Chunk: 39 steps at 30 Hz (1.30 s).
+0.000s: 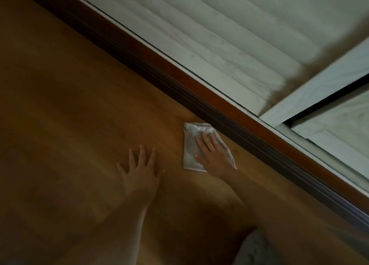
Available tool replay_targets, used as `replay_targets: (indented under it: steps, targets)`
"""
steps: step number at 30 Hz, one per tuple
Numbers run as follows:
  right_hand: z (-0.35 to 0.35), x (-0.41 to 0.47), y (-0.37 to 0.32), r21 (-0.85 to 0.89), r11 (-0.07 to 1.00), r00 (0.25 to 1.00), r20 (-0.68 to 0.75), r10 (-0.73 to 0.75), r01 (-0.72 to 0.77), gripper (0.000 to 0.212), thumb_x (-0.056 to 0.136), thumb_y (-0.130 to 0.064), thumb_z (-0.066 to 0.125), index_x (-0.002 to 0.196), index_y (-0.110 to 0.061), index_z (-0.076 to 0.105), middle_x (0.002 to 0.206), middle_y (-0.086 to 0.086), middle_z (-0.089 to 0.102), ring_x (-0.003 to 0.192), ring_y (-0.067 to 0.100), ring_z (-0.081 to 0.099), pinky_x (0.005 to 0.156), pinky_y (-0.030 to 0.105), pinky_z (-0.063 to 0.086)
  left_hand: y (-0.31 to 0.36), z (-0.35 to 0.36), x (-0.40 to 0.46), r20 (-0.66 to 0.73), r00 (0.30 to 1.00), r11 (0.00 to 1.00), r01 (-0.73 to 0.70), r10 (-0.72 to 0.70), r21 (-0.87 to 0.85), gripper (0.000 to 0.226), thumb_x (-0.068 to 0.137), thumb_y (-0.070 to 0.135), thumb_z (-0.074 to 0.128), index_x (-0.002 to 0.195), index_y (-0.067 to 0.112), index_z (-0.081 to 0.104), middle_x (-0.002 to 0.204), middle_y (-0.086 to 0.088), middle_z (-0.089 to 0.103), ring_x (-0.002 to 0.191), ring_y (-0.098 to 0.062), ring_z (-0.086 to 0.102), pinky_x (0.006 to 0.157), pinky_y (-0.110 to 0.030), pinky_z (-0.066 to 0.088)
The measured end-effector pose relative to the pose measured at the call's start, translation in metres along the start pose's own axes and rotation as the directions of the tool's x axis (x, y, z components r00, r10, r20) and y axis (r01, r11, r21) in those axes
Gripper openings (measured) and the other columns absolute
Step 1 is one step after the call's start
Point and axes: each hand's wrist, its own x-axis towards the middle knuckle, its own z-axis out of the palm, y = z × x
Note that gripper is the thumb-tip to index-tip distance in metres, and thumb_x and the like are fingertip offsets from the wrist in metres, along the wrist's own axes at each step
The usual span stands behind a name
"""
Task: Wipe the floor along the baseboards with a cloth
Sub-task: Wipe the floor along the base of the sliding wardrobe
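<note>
in the head view, the cloth (191,147) lies flat on the floor (69,105) a little right of the centre of the frame, just beside the baseboard (229,113). it is a folded, roughly four-sided piece; its long axis runs from the upper edge near the baseboard down toward the bottom of the frame, almost vertical in the picture, and one corner points to the lower right along the baseboard. the fabric is pale grey-white, thin and a bit wrinkled, with darker marks on it.

the right hand (211,153) rests on top of the cloth with straight fingers, pressing it to the floor; the fingers point to the upper left and grasp nothing. the left hand (141,169) lies flat on the bare floor, left of the cloth and apart from it, with the fingers spread and released.

the floor is smooth brown wood with a soft shine. the baseboard is dark reddish-brown wood with long grooves, and it crosses the frame diagonally from the upper left to the lower right. above it, in the upper right, there are white louvred panels (219,35) with wood grain, and a dark gap between two of them.
</note>
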Motion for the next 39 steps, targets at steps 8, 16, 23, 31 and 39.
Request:
replay_targets:
  steps: [8, 16, 23, 31, 39]
  targets:
    - [-0.049, 0.113, -0.049, 0.160, 0.985, 0.996, -0.075, -0.052, 0.063, 0.062, 0.103, -0.049, 0.018, 0.155, -0.022, -0.001, 0.162, 0.004, -0.007, 0.147, 0.026, -0.017, 0.117, 0.039, -0.010, -0.020, -0.008, 0.001, -0.010, 0.999, 0.999, -0.030, 0.031, 0.042, 0.070, 0.094, 0.069, 0.023, 0.153, 0.041, -0.003, 0.162, 0.003, -0.015, 0.149, -0.025, -0.014, 0.117, -0.057, 0.007]
    - [-0.001, 0.005, 0.006, 0.112, 0.988, 0.984, -0.124, 0.124, -0.110, 0.062, 0.101, -0.052, 0.009, 0.154, -0.024, -0.003, 0.160, 0.004, -0.009, 0.147, 0.024, -0.012, 0.121, 0.041, 0.001, -0.014, -0.009, 0.001, 0.076, 0.996, 0.997, -0.046, 0.042, 0.056, 0.076, 0.092, 0.071, 0.021, 0.150, 0.040, -0.016, 0.159, 0.003, -0.026, 0.145, -0.027, -0.025, 0.117, -0.059, 0.004]
    - [-0.034, 0.069, -0.020, 0.164, 0.985, 0.996, -0.055, 0.065, -0.055, 0.061, 0.102, -0.050, 0.010, 0.154, -0.023, -0.007, 0.162, 0.006, -0.009, 0.148, 0.026, -0.014, 0.120, 0.040, -0.007, -0.017, -0.003, 0.003, 0.056, 0.998, 0.999, -0.036, 0.035, 0.034, 0.073, 0.093, 0.069, 0.021, 0.148, 0.041, -0.018, 0.158, 0.005, -0.028, 0.145, -0.027, -0.026, 0.116, -0.060, 0.001]
    - [-0.008, 0.024, 0.007, 0.160, 0.984, 0.989, -0.116, 0.091, -0.072, 0.062, 0.099, -0.057, 0.012, 0.153, -0.031, -0.006, 0.161, -0.001, -0.011, 0.147, 0.020, -0.014, 0.121, 0.042, 0.001, -0.017, -0.001, 0.003, 0.050, 0.998, 0.998, -0.036, 0.033, 0.059, 0.074, 0.092, 0.070, 0.019, 0.149, 0.042, -0.018, 0.159, 0.005, -0.026, 0.146, -0.027, -0.024, 0.116, -0.060, 0.004]
    - [-0.016, 0.036, -0.008, 0.178, 0.975, 0.981, -0.115, 0.153, -0.131, 0.064, 0.098, -0.056, 0.009, 0.154, -0.024, -0.002, 0.162, 0.005, -0.005, 0.148, 0.025, -0.010, 0.117, 0.035, -0.011, -0.016, -0.003, 0.003, 0.058, 0.998, 0.995, -0.031, 0.025, 0.097, 0.073, 0.092, 0.069, 0.017, 0.149, 0.041, -0.019, 0.159, 0.004, -0.027, 0.146, -0.027, -0.024, 0.116, -0.060, 0.004]
